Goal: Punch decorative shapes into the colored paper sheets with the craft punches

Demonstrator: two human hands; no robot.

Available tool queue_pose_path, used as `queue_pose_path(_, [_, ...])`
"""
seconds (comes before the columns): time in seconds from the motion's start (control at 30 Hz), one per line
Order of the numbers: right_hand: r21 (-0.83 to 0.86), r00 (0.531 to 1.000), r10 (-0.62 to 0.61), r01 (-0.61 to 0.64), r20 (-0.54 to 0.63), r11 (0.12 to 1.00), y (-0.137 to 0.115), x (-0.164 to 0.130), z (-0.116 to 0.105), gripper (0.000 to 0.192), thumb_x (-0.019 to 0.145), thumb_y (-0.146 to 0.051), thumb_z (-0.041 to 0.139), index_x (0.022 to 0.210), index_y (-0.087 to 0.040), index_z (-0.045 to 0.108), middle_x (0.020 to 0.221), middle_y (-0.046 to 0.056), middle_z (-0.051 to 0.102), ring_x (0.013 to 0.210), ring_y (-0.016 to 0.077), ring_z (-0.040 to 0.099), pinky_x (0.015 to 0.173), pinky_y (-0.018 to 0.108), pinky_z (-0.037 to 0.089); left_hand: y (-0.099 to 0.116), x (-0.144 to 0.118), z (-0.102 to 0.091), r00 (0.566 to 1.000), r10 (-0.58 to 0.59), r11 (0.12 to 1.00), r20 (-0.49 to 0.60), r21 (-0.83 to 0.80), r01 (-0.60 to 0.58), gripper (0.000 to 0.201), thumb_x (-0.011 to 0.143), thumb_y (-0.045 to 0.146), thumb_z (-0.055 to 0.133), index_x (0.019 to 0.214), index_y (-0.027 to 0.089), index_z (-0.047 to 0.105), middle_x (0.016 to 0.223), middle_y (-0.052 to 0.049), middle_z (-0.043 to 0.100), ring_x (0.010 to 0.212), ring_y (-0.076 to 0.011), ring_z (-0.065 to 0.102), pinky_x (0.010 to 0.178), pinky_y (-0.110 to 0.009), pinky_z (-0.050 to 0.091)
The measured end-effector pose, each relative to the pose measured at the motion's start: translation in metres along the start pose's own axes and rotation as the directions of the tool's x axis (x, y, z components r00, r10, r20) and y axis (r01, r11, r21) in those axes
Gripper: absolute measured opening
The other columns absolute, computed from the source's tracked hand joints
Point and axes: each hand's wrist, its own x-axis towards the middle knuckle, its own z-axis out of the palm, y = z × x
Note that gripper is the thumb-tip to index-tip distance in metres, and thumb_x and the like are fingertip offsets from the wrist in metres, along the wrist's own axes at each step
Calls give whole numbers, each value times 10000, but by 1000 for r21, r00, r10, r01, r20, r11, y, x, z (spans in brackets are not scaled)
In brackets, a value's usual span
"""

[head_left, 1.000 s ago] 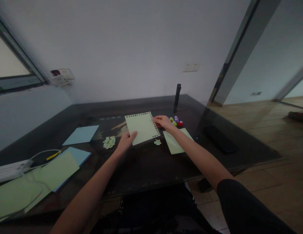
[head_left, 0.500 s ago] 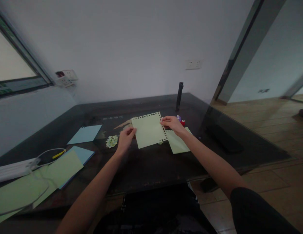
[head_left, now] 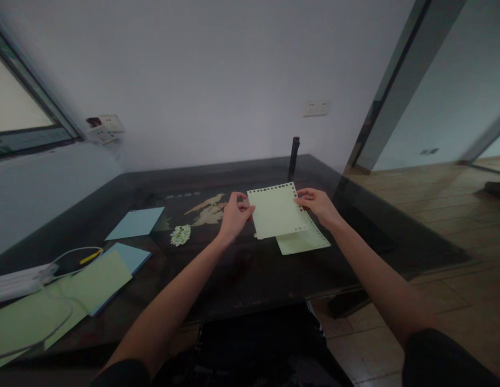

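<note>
Two hands grip one punched sheet mid-frame: left hand pinches its left edge, right hand its right, above another sheet. Carrying step; setting it down needs aligned edges.

1. One camera only, worn on the person's head, looking forward and down across the dark table.
2. It sits close: both forearms reach in from the bottom edge.
3. Beyond lies the wall.
</note>
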Motion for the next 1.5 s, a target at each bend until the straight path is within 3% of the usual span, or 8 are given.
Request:
queue_pose_path(0.2, [-227, 1000, -4, 0, -18, 974, 20, -14, -39, 424, 653, -271, 653, 1053, -141, 592, 565, -24, 572, 477, 117, 501, 461, 228, 374, -10, 5, 47, 979, -49, 953, 196, 303, -13, 93, 746, 172, 589, 837, 155, 575, 610, 4, 625, 553, -122, 592, 603, -242, 461])
queue_pose_path(0.33, [-405, 997, -25, 51, 69, 913, 38, -19, -52, 391, 683, -300, 606, 1038, -141, 634, 558, -14, 574, 495, 127, 499, 487, 236, 360, -16, 2, 65, 956, -100, 888, 276, 457, -39, 69, 736, 167, 584, 762, 145, 644, 696, -49, 675, 676, -157, 633, 691, -268, 475])
queue_pose_path(0.6, [-653, 994, -28, 89, 103, 752, 61, -17, -52, 240, 721, -252, 545, 839, -168, 737, 562, 5, 589, 517, 123, 493, 527, 242, 345, -24, -4, 76, 941, -81, 806, 330, 577, -133, 142, 765, 177, 539, 831, 165, 664, 801, -71, 698, 735, -183, 638, 707, -280, 473])
queue_pose_path(0.8, [-714, 991, -86, 135, 104, 687, 72, -17, -48, 229, 734, -229, 535, 818, -192, 745, 638, 20, 632, 571, 131, 533, 557, 239, 366, -21, -12, 74, 941, -78, 699, 330, 691, -185, 254, 811, 244, 531, 1049, 193, 603, 929, -89, 665, 842, -223, 629, 764, -336, 478])
queue_pose_path(0.9, [-714, 988, -97, 151, 116, 684, 74, -16, -48, 223, 732, -235, 539, 808, -189, 744, 652, 27, 642, 581, 137, 539, 563, 243, 371, -12, -24, 73, 924, -2, 682, 383, 676, -279, 262, 832, 261, 515, 1074, 191, 586, 1050, -103, 612, 974, -243, 589, 842, -359, 468])
queue_pose_path(1.03, [-699, 988, -98, 156, 122, 698, 74, -17, -48, 212, 718, -228, 559, 819, -185, 740, 665, 31, 653, 611, 146, 559, 579, 246, 384, -5, -48, 75, 859, 35, 723, 510, 581, -374, 302, 823, 323, 559, 1084, 174, 589, 1164, -115, 541, 1103, -257, 519, 970, -385, 417])
queue_pose_path(1.2, [-708, 989, -85, 146, 121, 691, 74, -18, -48, 209, 720, -262, 580, 834, -178, 734, 646, 22, 628, 587, 139, 541, 570, 250, 377, -13, -66, 77, 847, 28, 768, 530, 531, -358, 453, 765, 370, 651, 1151, 150, 562, 1339, -162, 426, 1258, -295, 406, 1065, -418, 334])
queue_pose_path(1.5, [-716, 990, -76, 140, 120, 684, 74, -20, -47, 172, 692, -258, 619, 804, -186, 727, 623, 10, 591, 588, 136, 533, 574, 248, 388, -18, -64, 76, 819, 57, 791, 571, 474, -386, 382, 777, 308, 642, 1126, 166, 577, 1325, -155, 462, 1238, -273, 447, 1049, -427, 359])
